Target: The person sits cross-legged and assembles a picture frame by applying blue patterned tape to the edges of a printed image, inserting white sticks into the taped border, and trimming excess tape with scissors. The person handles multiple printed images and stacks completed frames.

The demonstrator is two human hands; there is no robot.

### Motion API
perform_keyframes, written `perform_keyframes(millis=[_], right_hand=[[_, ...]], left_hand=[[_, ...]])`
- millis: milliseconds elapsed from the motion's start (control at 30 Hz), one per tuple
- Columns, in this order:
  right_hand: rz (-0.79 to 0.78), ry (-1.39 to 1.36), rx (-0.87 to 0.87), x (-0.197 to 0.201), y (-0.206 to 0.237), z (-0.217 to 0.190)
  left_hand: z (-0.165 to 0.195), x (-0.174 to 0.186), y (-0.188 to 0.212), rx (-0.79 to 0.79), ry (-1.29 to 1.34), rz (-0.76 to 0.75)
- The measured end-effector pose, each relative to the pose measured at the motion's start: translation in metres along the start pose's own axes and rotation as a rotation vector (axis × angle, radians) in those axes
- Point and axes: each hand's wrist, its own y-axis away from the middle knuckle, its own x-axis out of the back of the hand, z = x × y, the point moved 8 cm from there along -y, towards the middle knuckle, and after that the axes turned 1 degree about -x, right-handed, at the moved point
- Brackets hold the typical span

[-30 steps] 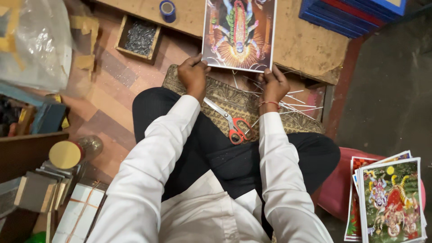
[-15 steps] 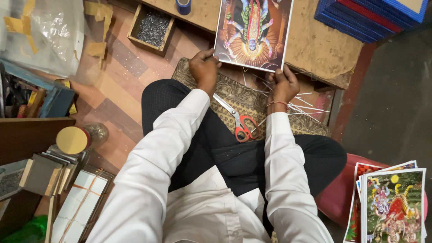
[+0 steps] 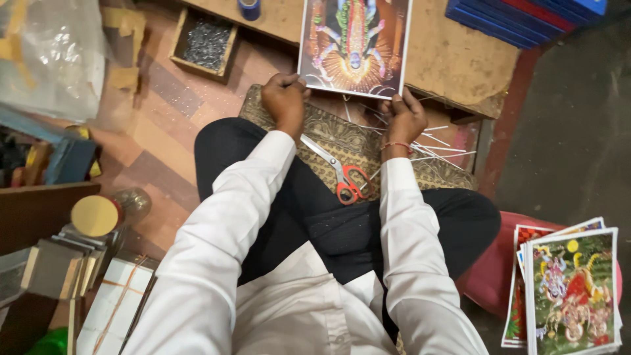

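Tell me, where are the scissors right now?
In the head view, the red-handled scissors lie on the patterned cushion in front of the person's lap, between the left hand and the right hand, just below the colourful print both hands hold.

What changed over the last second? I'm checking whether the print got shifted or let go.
Little changed. The colourful print sits slightly higher in view on the board, mostly because the camera shifted. Left hand and right hand keep gripping its lower edge. Scissors stay on the mat.
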Motion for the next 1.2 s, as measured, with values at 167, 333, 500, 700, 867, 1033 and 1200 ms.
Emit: perform_keyframes(millis=[167,333,500,700,867,1033,1200], right_hand=[[0.017,-0.026,-0.024,0.0,0.005,-0.003],[0.042,-0.012,-0.043,0.001,0.008,-0.004],[0.025,-0.01,-0.02,0.0,0.006,-0.002],[0.023,-0.043,-0.02,0.001,0.002,0.004],[0.052,0.017,-0.027,0.002,0.002,0.005],[0.006,0.145,0.161,-0.003,0.009,-0.008],[-0.002,0.217,0.193,-0.003,0.011,-0.011]], left_hand=[[-0.004,0.0,-0.001,0.037,-0.009,-0.02],[-0.008,-0.004,0.001,0.086,0.112,-0.038],[-0.03,-0.014,0.01,0.358,0.153,-0.119],[-0.033,-0.018,0.009,0.389,0.179,-0.157],[-0.021,-0.01,0.004,0.189,-0.013,-0.079],[0.009,-0.016,0.009,-0.271,-0.333,-0.085],[0.013,-0.012,0.014,-0.286,-0.479,-0.045]])
